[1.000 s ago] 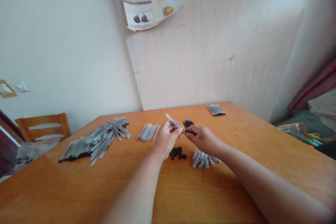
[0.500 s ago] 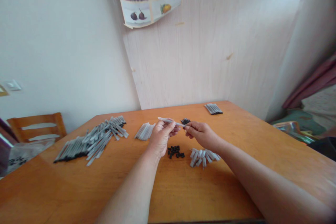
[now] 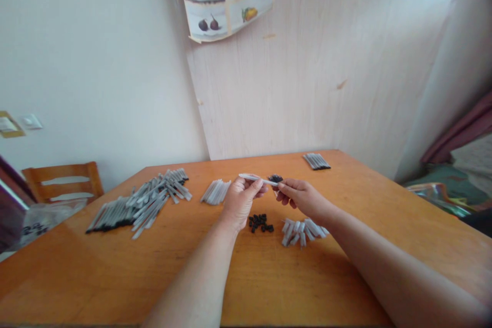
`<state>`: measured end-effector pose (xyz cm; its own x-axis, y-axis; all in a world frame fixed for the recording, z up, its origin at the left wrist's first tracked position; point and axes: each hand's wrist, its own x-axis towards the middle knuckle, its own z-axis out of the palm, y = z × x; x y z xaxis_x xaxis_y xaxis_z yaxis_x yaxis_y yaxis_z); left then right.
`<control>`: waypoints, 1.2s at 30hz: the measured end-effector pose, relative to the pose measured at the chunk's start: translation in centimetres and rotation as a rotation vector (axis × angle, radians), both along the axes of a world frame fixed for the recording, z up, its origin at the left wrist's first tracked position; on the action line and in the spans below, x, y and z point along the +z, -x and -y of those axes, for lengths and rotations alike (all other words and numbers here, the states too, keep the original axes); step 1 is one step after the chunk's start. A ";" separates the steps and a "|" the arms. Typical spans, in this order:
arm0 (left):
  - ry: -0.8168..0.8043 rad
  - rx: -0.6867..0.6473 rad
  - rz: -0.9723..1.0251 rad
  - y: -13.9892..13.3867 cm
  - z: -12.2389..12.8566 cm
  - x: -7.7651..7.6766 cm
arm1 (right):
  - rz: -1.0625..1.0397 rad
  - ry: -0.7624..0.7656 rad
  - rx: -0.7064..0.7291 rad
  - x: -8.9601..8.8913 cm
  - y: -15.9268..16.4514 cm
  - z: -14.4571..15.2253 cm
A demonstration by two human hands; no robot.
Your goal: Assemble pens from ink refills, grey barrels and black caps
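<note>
A slim, whitish pen barrel [image 3: 248, 177] is held nearly level above the table. My left hand [image 3: 239, 201] is closed around its middle, with the thumb on top. At the barrel's right end, my right hand [image 3: 305, 197] pinches the tip; its fingers hide whatever sits there. Below my hands lies a small heap of short black plugs [image 3: 259, 222]. Several short translucent caps [image 3: 302, 231] are piled beneath my right forearm. Behind my hands is a cluster of small dark parts [image 3: 275, 178], partly covered. A row of plain whitish barrels [image 3: 215, 192] lies just left of my left hand.
On the wooden table [image 3: 253, 287], a big pile of black-ended pens [image 3: 154, 197] spreads at the left. A neat row of similar pens [image 3: 316, 161] lies at the far right. A wooden chair [image 3: 65, 179] stands beyond the left edge, and a wall closes the back.
The view has shifted slightly, so everything sits a little further right. My right fingers have moved along the barrel's right end, the lower ones curling differently. Both hands keep hold of the barrel.
</note>
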<state>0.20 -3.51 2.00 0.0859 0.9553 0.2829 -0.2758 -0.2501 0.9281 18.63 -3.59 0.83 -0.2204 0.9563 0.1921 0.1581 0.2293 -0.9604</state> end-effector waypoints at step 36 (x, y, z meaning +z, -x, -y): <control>0.086 0.080 -0.369 0.7 -1.1 -0.6 | 0.697 -0.126 -0.593 -1.7 -4.4 -3.4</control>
<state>-0.54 -2.41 1.39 0.0906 0.9820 0.1658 0.0976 -0.1744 0.9798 23.06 -0.17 -0.89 0.1941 0.9306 0.3103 0.8159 0.0224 -0.5778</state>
